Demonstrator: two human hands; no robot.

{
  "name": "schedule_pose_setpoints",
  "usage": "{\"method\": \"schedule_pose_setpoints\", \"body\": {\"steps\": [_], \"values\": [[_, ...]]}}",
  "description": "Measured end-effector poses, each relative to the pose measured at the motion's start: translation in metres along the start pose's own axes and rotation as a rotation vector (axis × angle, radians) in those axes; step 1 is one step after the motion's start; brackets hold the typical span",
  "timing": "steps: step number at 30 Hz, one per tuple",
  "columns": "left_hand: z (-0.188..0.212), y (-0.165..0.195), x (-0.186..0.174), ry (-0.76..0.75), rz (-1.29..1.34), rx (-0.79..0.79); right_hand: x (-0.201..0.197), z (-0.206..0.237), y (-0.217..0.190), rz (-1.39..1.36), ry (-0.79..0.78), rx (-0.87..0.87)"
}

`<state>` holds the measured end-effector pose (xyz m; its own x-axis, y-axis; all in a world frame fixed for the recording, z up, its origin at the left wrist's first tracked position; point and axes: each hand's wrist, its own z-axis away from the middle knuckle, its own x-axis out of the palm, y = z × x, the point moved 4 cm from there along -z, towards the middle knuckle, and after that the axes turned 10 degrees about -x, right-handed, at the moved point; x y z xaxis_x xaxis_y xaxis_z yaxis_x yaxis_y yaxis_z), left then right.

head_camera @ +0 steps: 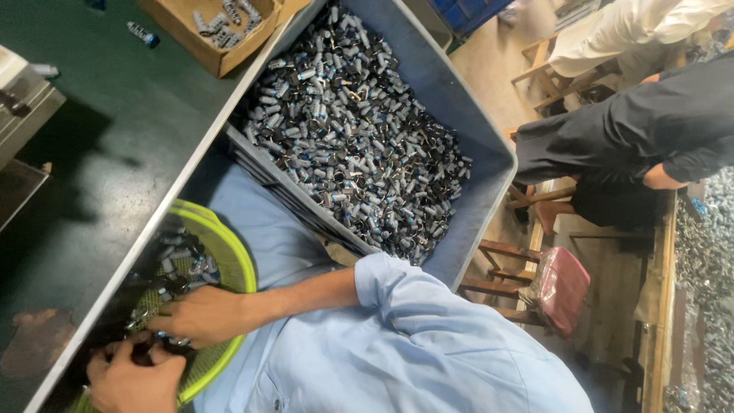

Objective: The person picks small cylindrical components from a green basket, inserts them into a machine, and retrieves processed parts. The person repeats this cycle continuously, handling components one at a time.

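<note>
A yellow-green mesh basket [229,260] holds small silver-and-black cylindrical parts with dark clips [174,264]. It sits on my lap under the table's edge. My right hand [200,315] reaches into the basket from a light blue sleeve, its fingers curled over a few of the parts. My left hand [134,380] is just below it at the basket's near rim, fingers pinched on a dark part. The two hands almost touch. What lies between the fingers is mostly hidden.
A large grey bin [459,99] heaped with the same parts stands beside me. On the dark green table [115,153] are a cardboard box [218,30] of parts and a metal device [23,99]. Other people sit at right near wooden stools and a pink cushion [562,287].
</note>
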<state>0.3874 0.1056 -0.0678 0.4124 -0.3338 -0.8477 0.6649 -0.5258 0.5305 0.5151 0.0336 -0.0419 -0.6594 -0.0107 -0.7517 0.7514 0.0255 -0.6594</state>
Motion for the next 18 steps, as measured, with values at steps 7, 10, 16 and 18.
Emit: {"method": "schedule_pose_setpoints", "body": {"steps": [7,10,16,18], "values": [[0.008,-0.018,-0.003,0.024,0.172,0.126,0.003,0.008,0.004,-0.171,0.330,-0.098],[0.021,-0.028,0.004,0.002,0.506,0.108,0.005,0.009,0.002,-0.443,0.366,-0.023],[0.027,-0.040,0.005,0.118,0.337,-0.026,0.006,0.006,-0.004,-0.929,0.440,0.195],[0.014,-0.042,-0.001,-0.063,0.172,0.108,0.007,0.005,-0.002,-0.885,0.391,0.248]]}}
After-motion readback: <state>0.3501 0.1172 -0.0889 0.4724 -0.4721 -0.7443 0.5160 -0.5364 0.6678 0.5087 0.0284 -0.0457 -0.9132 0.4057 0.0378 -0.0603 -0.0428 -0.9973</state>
